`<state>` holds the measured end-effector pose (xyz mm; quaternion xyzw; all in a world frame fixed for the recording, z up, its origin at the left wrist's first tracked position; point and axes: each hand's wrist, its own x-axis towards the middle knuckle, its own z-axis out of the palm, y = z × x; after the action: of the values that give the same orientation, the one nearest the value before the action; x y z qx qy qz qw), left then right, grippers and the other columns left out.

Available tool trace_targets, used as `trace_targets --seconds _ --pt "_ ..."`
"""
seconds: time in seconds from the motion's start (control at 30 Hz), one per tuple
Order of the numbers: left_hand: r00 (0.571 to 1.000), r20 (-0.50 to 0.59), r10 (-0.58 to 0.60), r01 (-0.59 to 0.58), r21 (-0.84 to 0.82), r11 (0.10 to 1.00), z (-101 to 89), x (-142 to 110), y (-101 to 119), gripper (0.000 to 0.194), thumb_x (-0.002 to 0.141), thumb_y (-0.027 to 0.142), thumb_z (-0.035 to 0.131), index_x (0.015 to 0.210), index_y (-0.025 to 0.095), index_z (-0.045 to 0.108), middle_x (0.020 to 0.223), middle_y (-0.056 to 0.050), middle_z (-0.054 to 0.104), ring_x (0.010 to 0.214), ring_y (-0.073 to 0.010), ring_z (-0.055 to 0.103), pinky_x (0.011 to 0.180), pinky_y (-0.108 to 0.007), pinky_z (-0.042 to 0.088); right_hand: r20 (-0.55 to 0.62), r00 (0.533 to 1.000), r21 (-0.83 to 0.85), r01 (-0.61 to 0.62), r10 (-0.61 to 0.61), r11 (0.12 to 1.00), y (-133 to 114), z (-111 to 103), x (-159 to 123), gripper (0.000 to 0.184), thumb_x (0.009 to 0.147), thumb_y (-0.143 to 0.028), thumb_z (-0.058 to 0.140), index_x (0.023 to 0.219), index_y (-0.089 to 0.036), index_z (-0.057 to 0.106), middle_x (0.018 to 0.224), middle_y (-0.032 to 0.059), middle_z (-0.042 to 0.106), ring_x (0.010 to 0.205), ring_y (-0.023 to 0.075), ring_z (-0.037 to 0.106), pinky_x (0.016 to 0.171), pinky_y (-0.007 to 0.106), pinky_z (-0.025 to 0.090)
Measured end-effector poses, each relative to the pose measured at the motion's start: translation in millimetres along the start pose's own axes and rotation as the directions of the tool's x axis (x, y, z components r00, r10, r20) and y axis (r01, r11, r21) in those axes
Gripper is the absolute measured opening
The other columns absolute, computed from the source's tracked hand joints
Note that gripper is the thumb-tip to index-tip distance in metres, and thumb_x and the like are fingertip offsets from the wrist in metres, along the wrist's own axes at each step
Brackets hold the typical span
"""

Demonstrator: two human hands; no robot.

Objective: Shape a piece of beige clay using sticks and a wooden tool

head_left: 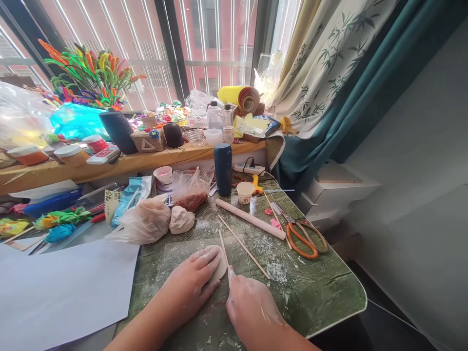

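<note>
A flattened piece of pale clay lies on a clear sheet on the table. My left hand rests on the clay with its fingers stretched out flat, covering much of it. Close by on the right, my right hand is closed around the near end of a thin wooden stick, the index finger laid along it. That stick runs beside the clay's right edge; I cannot tell whether they touch. A second wooden stick lies slanted beyond it. White residue marks both hands.
Behind are a pale rolling pin, a clay lump, plastic bags, a paper cup and a dark blue bottle. Orange-handled scissors lie near the right edge. White paper covers the left; a crowded windowsill runs behind.
</note>
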<state>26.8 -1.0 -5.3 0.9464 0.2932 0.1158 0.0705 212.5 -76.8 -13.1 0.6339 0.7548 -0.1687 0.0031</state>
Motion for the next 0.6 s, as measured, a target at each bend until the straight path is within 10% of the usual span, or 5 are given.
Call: trace_targets --seconds 0.6 --pt "0.999 -0.002 -0.034 0.033 -0.051 0.998 3.4 -2.2 0.6 0.045 0.091 0.022 0.066 0.135 0.020 0.064 0.145 -0.012 0.062 0.132 -0.0336 0.060 0.110 -0.051 0.053 -0.064 0.996 0.182 -0.052 0.065 0.982 6.1 -13.3 13.6 0.037 0.092 -0.011 0.052 0.123 -0.018 0.070 0.102 0.0072 0.079 0.094 0.0204 0.075 0.079 0.023 0.051"
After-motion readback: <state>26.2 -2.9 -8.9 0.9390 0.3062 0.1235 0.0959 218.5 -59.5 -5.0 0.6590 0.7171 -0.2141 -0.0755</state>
